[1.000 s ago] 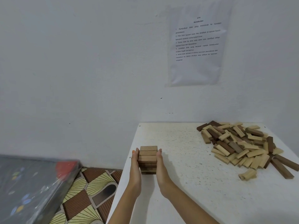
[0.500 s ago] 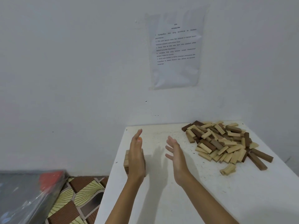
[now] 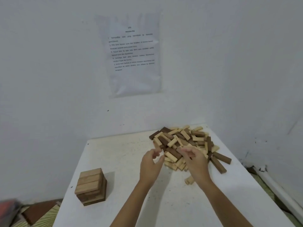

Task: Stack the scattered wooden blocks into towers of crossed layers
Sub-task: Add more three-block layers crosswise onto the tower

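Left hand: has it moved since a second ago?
Yes. The left hand has let go of the tower and gone right across the table, to the edge of the block pile.

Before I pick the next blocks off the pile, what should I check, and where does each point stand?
1. Tower upright, neither hand touching it: ok.
2. Left hand empty, fingers loosely curled: ok.
3. Right hand holding a block: cannot tell, its fingers lie over the pile.
4. Pile within reach of both hands: ok.
5. Bare table between tower and pile for building: ok.
6. All loose blocks gathered: not ok, one light block lies apart by the right wrist.
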`<state>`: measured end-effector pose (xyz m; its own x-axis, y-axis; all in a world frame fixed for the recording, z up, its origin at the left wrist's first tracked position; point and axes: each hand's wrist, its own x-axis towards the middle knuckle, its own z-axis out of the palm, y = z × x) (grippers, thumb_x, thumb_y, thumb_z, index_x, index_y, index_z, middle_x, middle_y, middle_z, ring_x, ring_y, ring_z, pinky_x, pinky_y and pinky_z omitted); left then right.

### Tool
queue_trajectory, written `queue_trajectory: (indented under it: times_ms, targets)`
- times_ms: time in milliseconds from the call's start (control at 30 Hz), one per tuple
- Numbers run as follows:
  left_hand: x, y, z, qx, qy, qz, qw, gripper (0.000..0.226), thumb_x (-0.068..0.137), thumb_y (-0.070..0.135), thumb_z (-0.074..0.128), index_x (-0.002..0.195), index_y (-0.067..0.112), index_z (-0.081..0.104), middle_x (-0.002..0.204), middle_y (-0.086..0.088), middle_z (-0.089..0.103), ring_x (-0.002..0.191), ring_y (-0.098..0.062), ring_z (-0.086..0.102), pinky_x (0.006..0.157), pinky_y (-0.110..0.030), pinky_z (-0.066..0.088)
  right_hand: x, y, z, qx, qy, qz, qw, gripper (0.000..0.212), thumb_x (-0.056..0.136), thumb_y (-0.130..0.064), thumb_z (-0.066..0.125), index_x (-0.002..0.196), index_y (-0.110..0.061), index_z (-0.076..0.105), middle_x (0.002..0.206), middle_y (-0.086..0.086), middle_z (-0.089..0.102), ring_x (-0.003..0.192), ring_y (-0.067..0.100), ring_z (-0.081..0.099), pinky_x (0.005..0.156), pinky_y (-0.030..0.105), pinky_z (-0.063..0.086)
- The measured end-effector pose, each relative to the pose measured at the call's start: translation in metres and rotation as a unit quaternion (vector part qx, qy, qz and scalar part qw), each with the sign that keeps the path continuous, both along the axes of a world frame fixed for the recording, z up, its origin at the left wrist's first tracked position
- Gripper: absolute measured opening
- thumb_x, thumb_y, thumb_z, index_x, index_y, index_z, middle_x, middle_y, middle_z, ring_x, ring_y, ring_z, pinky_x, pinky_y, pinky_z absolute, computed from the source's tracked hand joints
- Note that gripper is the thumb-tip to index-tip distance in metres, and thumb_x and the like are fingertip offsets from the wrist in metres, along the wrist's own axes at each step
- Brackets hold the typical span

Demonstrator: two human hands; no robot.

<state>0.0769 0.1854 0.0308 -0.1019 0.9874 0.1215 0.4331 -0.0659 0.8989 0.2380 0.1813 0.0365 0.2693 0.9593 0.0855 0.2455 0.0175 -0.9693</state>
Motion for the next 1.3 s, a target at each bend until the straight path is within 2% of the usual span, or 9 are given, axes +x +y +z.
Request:
queue_trajectory:
  times_ms: [100, 233, 500, 600, 767, 933, 1100, 1200, 1300]
  targets:
    - [0.018, 0.024, -0.012, -0.027, 0.046, -0.001, 0.999, 0.022, 0.09, 0.032, 0.065, 0.108, 0.019, 0.063, 0.102, 0.003, 0.062, 0.094, -0.01, 0.057, 0.082, -0.024, 0.047, 0.017, 0.02, -0.012, 0.016, -0.149, -0.015, 0.989, 0.003, 0.086, -0.037, 0.071, 0.088, -0.035, 0.069, 0.096, -0.016, 0.067, 0.101, 0.008, 0.059, 0.093, 0.038, 0.047]
    - [0.035, 0.052, -0.024, -0.05, 0.1, 0.022, 0.993, 0.034, 0.087, 0.037, 0.067, 0.116, 0.018, 0.063, 0.105, 0.003, 0.061, 0.102, -0.016, 0.057, 0.088, -0.032, 0.047, 0.03, 0.038, -0.013, -0.034, -0.342, -0.008, 0.939, 0.019, 0.088, -0.039, 0.065, 0.107, -0.035, 0.066, 0.117, -0.01, 0.054, 0.118, 0.015, 0.036, 0.09, 0.03, 0.02]
    - [0.053, 0.073, -0.047, -0.064, 0.176, 0.053, 0.981, 0.052, 0.08, 0.051, 0.07, 0.124, 0.025, 0.061, 0.124, 0.003, 0.055, 0.114, -0.018, 0.05, 0.097, -0.037, 0.042, 0.034, 0.063, -0.024, -0.036, -0.474, 0.037, 0.879, 0.036, 0.084, -0.055, 0.062, 0.117, -0.039, 0.063, 0.126, -0.012, 0.048, 0.123, 0.015, 0.033, 0.097, 0.036, 0.023]
    - [0.055, 0.075, -0.048, -0.091, 0.151, 0.063, 0.982, 0.052, 0.08, 0.05, 0.071, 0.124, 0.024, 0.06, 0.116, 0.002, 0.051, 0.112, -0.018, 0.049, 0.098, -0.036, 0.041, 0.032, 0.068, -0.03, -0.003, -0.468, 0.021, 0.884, 0.034, 0.079, -0.05, 0.071, 0.108, -0.033, 0.07, 0.122, -0.009, 0.057, 0.118, 0.02, 0.042, 0.094, 0.04, 0.027]
    - [0.055, 0.068, -0.038, -0.058, 0.008, 0.061, 0.996, 0.039, 0.072, 0.026, 0.084, 0.093, 0.037, 0.054, 0.096, 0.019, 0.052, 0.098, -0.006, 0.057, 0.096, -0.04, 0.043, 0.03, 0.071, -0.037, -0.002, -0.423, 0.021, 0.906, 0.028, 0.08, -0.048, 0.07, 0.103, -0.032, 0.07, 0.116, -0.015, 0.057, 0.116, 0.012, 0.039, 0.093, 0.031, 0.022]
    - [0.048, 0.059, -0.02, -0.008, -0.152, 0.068, 0.986, 0.03, 0.081, 0.007, 0.075, 0.095, 0.028, 0.059, 0.086, 0.005, 0.062, 0.078, -0.009, 0.061, 0.071, -0.021, 0.048, 0.024, 0.069, -0.022, 0.02, -0.102, -0.024, 0.994, 0.018, 0.077, -0.025, 0.08, 0.085, -0.028, 0.064, 0.093, -0.017, 0.059, 0.099, 0.006, 0.054, 0.079, 0.025, 0.043]
    - [0.042, 0.075, -0.011, -0.002, -0.239, 0.032, 0.971, 0.027, 0.097, 0.016, 0.056, 0.111, 0.039, 0.059, 0.113, -0.005, 0.061, 0.096, -0.02, 0.066, 0.084, -0.039, 0.056, 0.032, 0.087, -0.004, -0.018, 0.132, 0.025, 0.991, 0.023, 0.093, -0.002, 0.056, 0.109, -0.018, 0.051, 0.086, 0.01, 0.059, 0.071, 0.012, 0.059, 0.065, 0.02, 0.051]
    - [0.048, 0.091, -0.002, -0.014, -0.24, -0.016, 0.971, 0.029, 0.102, 0.011, 0.044, 0.115, 0.031, 0.06, 0.106, -0.024, 0.057, 0.078, -0.013, 0.063, 0.075, -0.027, 0.054, 0.047, 0.105, 0.0, -0.038, 0.024, 0.023, 0.999, 0.026, 0.091, 0.002, 0.053, 0.112, -0.014, 0.054, 0.081, 0.015, 0.046, 0.071, 0.021, 0.048, 0.062, 0.019, 0.045]
    - [0.059, 0.105, 0.003, -0.033, -0.216, -0.044, 0.975, 0.03, 0.101, 0.01, 0.043, 0.109, 0.031, 0.063, 0.113, -0.014, 0.058, 0.072, -0.006, 0.06, 0.07, -0.019, 0.049, 0.064, 0.126, 0.003, -0.02, -0.161, 0.036, 0.986, 0.026, 0.086, 0.003, 0.058, 0.098, -0.02, 0.063, 0.073, 0.007, 0.048, 0.063, 0.015, 0.045, 0.056, 0.014, 0.039]
